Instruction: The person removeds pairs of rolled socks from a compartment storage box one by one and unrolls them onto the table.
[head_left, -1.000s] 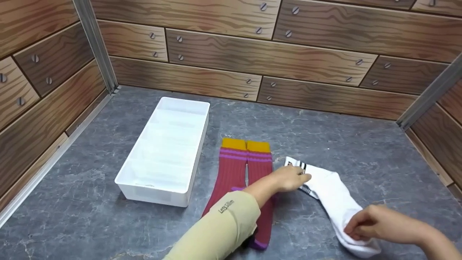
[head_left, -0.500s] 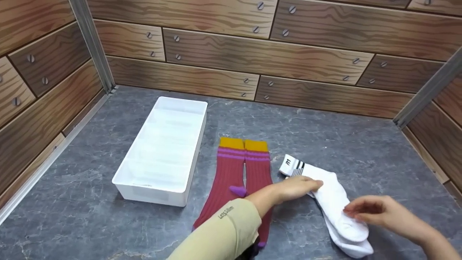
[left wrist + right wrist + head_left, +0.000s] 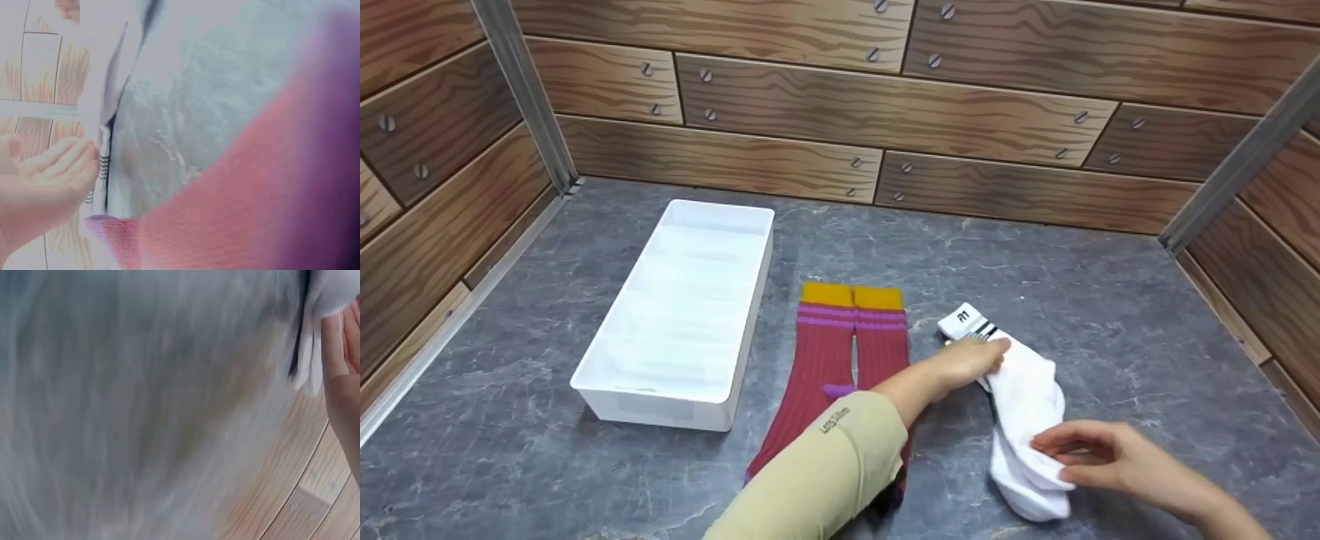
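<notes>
A pair of white socks (image 3: 1024, 405) with black-striped cuffs lies on the grey stone-look tabletop (image 3: 1035, 277), one sock on top of the other. My left hand (image 3: 979, 356) rests flat on them just below the cuffs; the left wrist view shows its fingers (image 3: 62, 169) straight beside the striped cuff (image 3: 104, 169). My right hand (image 3: 1069, 454) pinches the upper sock near its toe end. The right wrist view is blurred, with white sock (image 3: 332, 292) above my fingers (image 3: 337, 371). A pair of dark red socks (image 3: 840, 352) with yellow cuffs lies flat under my left forearm.
A long white plastic bin (image 3: 735, 300) with inner dividers stands to the left of the red socks. Wood-pattern walls (image 3: 885, 97) close in the table at the back and on both sides. Bare tabletop stretches to the right of the white socks.
My right hand has drawn the toe end of the white socks leftward, so the pair now lies more upright. My left hand stays on the cuff end. The head view shifted slightly.
</notes>
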`<action>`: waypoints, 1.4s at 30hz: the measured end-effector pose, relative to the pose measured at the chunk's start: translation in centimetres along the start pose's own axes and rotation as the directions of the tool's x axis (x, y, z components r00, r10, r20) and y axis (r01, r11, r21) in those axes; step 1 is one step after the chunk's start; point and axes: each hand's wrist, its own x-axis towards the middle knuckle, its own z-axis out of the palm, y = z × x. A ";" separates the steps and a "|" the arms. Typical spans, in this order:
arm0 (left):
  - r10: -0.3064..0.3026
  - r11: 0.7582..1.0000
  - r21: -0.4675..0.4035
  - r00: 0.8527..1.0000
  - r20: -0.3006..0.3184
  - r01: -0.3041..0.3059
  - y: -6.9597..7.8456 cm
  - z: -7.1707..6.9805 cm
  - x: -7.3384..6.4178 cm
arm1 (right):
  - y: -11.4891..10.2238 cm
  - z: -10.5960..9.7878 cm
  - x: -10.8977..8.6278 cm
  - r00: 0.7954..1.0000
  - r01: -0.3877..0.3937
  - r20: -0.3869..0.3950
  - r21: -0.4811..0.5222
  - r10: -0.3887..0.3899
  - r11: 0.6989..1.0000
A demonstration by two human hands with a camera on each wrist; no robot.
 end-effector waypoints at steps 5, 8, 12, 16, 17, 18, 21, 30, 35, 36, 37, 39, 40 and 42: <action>-0.006 0.995 0.100 0.998 -0.063 0.012 0.5 -0.5 0.4 | -0.1 2.7 1.5 0.992 0.093 -0.085 -0.046 -0.096 0.995; -0.002 0.988 0.151 0.997 -0.082 0.015 0.6 -0.5 0.7 | -0.5 4.4 2.0 0.984 0.121 -0.120 -0.119 -0.135 0.986; -0.025 0.997 0.065 0.998 -0.057 0.029 0.6 -0.4 0.9 | -1.1 6.1 2.5 0.973 0.138 -0.152 -0.220 -0.174 0.966; -0.040 0.995 -0.095 0.999 0.013 0.041 0.3 -0.5 1.2 | -1.5 7.0 2.9 0.971 0.130 -0.167 -0.238 -0.172 0.963; -0.042 0.992 -0.117 0.999 0.027 0.045 0.2 -0.5 1.2 | -1.6 7.0 2.9 0.972 0.128 -0.163 -0.229 -0.168 0.965; -0.041 0.989 -0.137 0.998 0.041 0.047 0.1 -0.6 1.2 | -1.7 7.0 3.0 0.975 0.125 -0.153 -0.213 -0.160 0.969; -0.033 0.984 -0.175 0.998 0.062 0.043 0.0 -0.8 1.4 | -2.1 6.2 3.0 0.980 0.111 -0.141 -0.183 -0.137 0.977; 0.045 0.998 -0.027 0.973 -0.227 -0.053 0.1 -2.9 3.4 | -2.5 2.2 3.4 0.801 -0.374 -0.568 -0.229 0.189 0.899; 0.043 0.995 0.103 0.946 -0.322 -0.011 0.3 -3.2 4.7 | -1.5 0.9 3.7 0.700 -0.543 -0.606 -0.109 0.377 0.833; 0.037 0.993 0.116 0.944 -0.328 0.002 0.3 -3.2 4.8 | -1.3 0.8 3.8 0.692 -0.558 -0.599 -0.090 0.403 0.825; 0.029 0.992 0.126 0.943 -0.331 0.014 0.4 -3.1 5.0 | -1.1 0.7 3.8 0.682 -0.574 -0.594 -0.075 0.426 0.815; 0.017 0.986 0.164 0.940 -0.340 0.041 0.5 -2.8 5.3 | -0.7 0.5 4.0 0.666 -0.595 -0.588 -0.049 0.458 0.803; 0.010 0.981 0.186 0.939 -0.344 0.058 0.5 -2.6 5.4 | -0.6 0.4 4.1 0.660 -0.600 -0.589 -0.039 0.467 0.799; 0.001 0.967 0.240 0.938 -0.348 0.088 0.6 -2.3 5.6 | -0.5 0.3 4.3 0.655 -0.597 -0.592 -0.024 0.470 0.802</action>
